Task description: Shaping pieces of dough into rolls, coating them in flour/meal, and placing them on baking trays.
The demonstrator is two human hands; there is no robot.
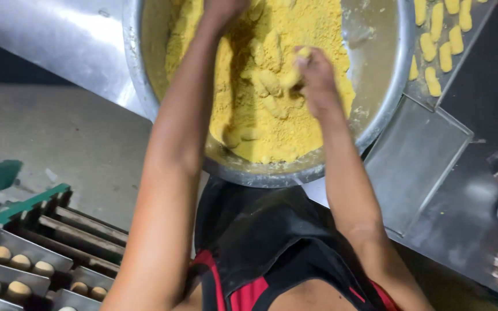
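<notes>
A large steel bowl [383,86] holds a heap of yellow crumbly dough [272,115] with several shaped lumps lying on it. My right hand [316,78] is closed around a lump of the yellow dough near the middle of the heap. My left hand [221,8] reaches deeper into the bowl at the top edge of the view; its fingers are cut off by the frame and buried in dough.
A metal tray [459,57] at the upper right carries several finger-shaped yellow dough pieces [440,40]. An empty steel tray [416,161] lies below it. A green rack [18,253] at the lower left holds trays with round pale dough balls [21,262].
</notes>
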